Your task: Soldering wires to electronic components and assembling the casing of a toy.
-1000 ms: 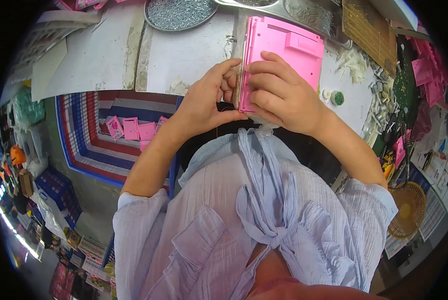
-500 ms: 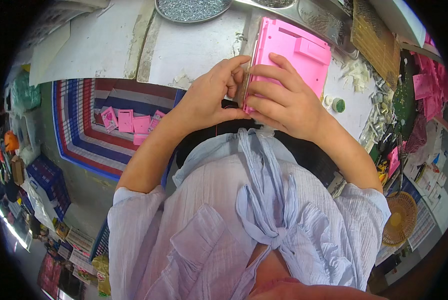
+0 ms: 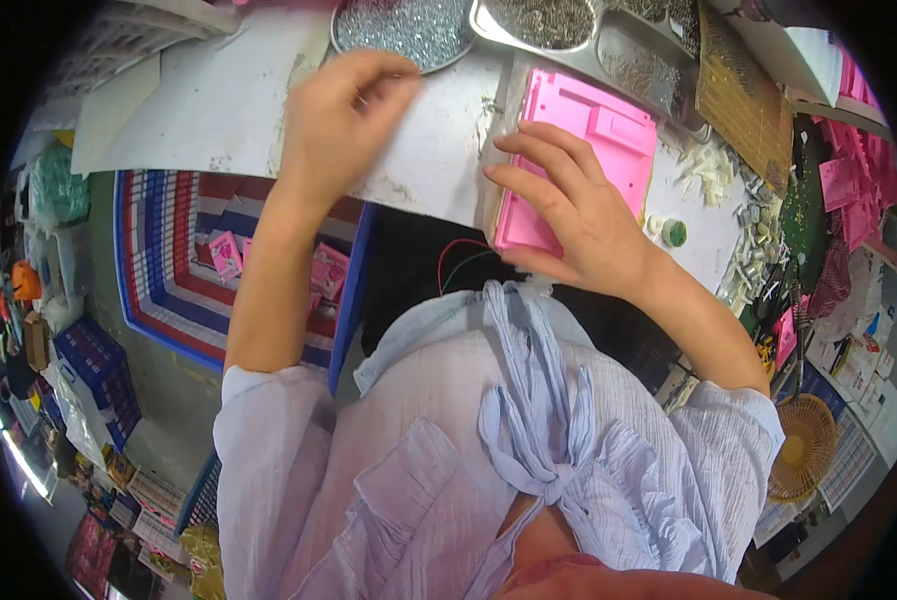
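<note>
A pink rectangular plastic panel (image 3: 619, 160) with a raised block and a slot lies on the white table. My right hand (image 3: 594, 215) is bent over it, two fingers across its left edge and the thumb at the near-left corner. Along that left edge runs a narrow, clear-looking strip (image 3: 504, 115). My left hand (image 3: 334, 125) is off the panel, beside a round metal dish (image 3: 404, 30) full of small shiny metal pieces. Its thumb and index fingertips are close together, pointing right. Whatever they may hold is too small and blurred to make out.
A metal tray (image 3: 544, 25) with several compartments of small metal parts stands at the back. White and silvery bits (image 3: 744, 245) and a small green-topped pot (image 3: 675, 233) lie to the right. Below the table's left side, a striped crate (image 3: 154, 300) holds pink pieces.
My left hand has left the panel's edge and moved up and left to the metal dish. My right hand stays on the panel with its fingers more spread. The view has shifted slightly.
</note>
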`<state>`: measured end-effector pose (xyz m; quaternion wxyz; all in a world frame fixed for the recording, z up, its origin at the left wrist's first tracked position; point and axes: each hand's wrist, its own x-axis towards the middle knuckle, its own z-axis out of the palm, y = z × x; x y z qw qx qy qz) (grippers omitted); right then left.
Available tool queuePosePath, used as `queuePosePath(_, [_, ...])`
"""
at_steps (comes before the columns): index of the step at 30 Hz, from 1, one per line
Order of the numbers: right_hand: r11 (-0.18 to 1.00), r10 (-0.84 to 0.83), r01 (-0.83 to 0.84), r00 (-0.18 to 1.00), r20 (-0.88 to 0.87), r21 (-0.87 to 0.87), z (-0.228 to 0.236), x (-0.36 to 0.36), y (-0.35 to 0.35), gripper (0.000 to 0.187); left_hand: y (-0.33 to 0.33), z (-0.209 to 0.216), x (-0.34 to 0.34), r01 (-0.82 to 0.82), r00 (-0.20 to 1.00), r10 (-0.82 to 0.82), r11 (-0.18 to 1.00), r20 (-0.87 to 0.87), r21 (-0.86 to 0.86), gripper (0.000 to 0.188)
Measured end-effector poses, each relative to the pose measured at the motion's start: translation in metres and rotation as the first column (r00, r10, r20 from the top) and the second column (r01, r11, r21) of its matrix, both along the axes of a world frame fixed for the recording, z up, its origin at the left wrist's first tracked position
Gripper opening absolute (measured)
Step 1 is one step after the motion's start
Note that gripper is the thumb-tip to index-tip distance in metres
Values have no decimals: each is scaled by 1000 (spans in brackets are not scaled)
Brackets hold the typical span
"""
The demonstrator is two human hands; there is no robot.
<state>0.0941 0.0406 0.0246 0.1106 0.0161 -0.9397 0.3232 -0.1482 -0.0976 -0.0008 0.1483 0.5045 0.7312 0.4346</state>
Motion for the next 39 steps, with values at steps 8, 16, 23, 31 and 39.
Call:
queuePosePath(8, [998, 17, -9, 989, 148, -58, 34, -32, 30, 49, 38, -16, -42, -98, 865, 42, 991, -500, -86, 17])
queuePosePath(16, [719, -42, 71, 997, -59, 691, -5, -172, 58, 22, 37, -23, -33, -132, 930, 159, 986, -332, 103, 11])
queuePosePath(23, [720, -72, 169, 983, -170, 673, -13, -179, 63, 21, 38, -17, -21, -225, 973, 229, 960, -8, 167, 8])
queuePosePath(31, [975, -208, 196, 970, 123, 101, 36, -129, 82, 19, 36, 0, 47, 42, 948, -44, 999, 316, 14, 12])
queuePosePath(39, [907, -419, 418, 884, -208, -53, 27, 25, 62, 11, 51, 11, 57, 104, 959, -104, 994, 265, 14, 10])
